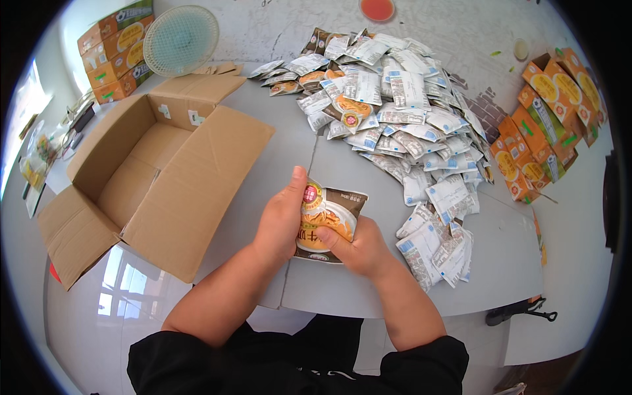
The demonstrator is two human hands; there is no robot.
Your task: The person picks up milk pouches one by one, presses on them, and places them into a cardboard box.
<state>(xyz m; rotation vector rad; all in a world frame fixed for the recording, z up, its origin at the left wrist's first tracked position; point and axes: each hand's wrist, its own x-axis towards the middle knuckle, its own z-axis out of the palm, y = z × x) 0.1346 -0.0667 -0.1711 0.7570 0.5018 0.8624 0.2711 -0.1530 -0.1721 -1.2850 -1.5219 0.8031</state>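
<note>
Between my two hands is a brown and orange printed pouch (333, 217), its printed face turned up. My left hand (281, 217) grips the pouch's left edge with the thumb pointing up. From the right side my right hand (358, 247) holds it, thumb pressed on the front. Whether more pouches lie beneath this one is hidden. To the left stands a cardboard box (197, 197) with its flaps spread; its visible floor is bare. A large heap of pouches (410, 94), mostly with white backs up, covers the table beyond and to the right of my hands.
A pale blue mesh basket (181, 42) sits behind the box, beside stacked orange cartons (118, 54). More orange cartons (548, 123) stand at the right. A red dish (376, 9) is at the far edge. The grey table's near edge (345, 312) curves close to my body.
</note>
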